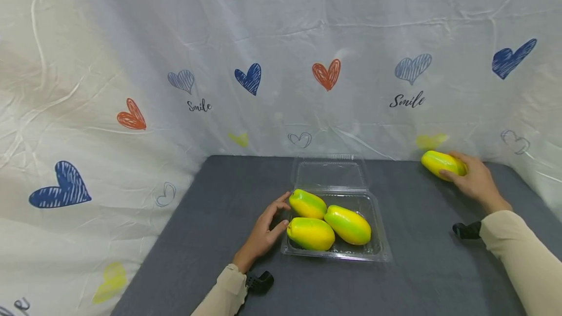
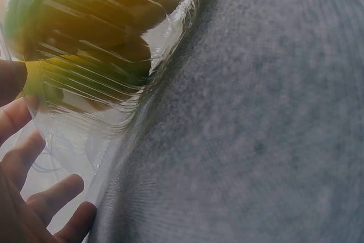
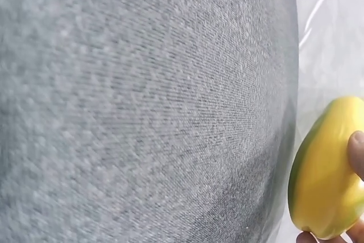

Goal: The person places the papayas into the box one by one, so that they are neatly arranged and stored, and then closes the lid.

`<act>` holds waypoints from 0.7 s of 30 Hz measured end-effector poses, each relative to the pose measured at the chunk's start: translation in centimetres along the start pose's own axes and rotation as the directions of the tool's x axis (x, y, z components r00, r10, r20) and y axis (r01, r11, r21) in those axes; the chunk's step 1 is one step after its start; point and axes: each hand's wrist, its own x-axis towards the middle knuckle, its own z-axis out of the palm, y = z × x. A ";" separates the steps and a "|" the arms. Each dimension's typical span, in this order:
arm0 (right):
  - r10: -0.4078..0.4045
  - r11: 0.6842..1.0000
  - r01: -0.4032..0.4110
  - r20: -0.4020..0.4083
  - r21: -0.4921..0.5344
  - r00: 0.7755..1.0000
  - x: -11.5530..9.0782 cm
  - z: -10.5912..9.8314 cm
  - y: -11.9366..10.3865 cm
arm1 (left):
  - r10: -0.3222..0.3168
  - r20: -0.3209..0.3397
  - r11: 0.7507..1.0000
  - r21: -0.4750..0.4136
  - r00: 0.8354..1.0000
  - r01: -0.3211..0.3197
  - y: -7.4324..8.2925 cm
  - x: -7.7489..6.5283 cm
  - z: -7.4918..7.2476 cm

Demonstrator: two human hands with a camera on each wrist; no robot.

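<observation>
My right hand (image 1: 476, 179) grips a yellow-green papaya (image 1: 439, 162) at the far right of the table, near its back edge. In the right wrist view, the thumb lies on the side of this papaya (image 3: 324, 174) and fingertips are under its end. A clear plastic clamshell box (image 1: 378, 223) sits mid-table with its lid (image 1: 329, 174) laid back. Inside are three more papayas: one at the back left (image 1: 307, 204), one at the front left (image 1: 311, 234) and one to the right (image 1: 349, 226). My left hand (image 1: 262, 233) rests at the box's left side, fingers spread and loosely bent.
The table (image 1: 210, 228) has a dark grey cloth. A white sheet (image 1: 281, 38) printed with hearts hangs behind it and along the left. A dark band with a small device (image 1: 261, 283) is on the left wrist, and another (image 1: 466, 230) is on the right.
</observation>
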 end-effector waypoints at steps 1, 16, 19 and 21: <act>-0.006 1.000 0.006 -0.001 -0.002 1.000 -0.1 0.0 -0.1 | 0.005 0.000 1.000 -0.001 1.000 -0.005 0.0 0.0 0.0; -0.043 0.999 0.042 -0.038 -0.013 0.998 -1.2 0.4 -2.5 | 0.028 -0.007 0.999 -0.020 1.000 -0.028 0.0 0.0 0.1; -0.045 0.999 0.045 -0.046 0.000 0.998 -1.5 0.6 -3.0 | 0.025 -0.006 0.999 -0.023 1.000 -0.025 0.0 0.0 0.1; -0.049 0.999 0.049 -0.050 0.008 0.998 -1.8 0.7 -3.3 | 0.019 -0.004 1.000 -0.017 1.000 -0.020 -0.1 0.0 0.0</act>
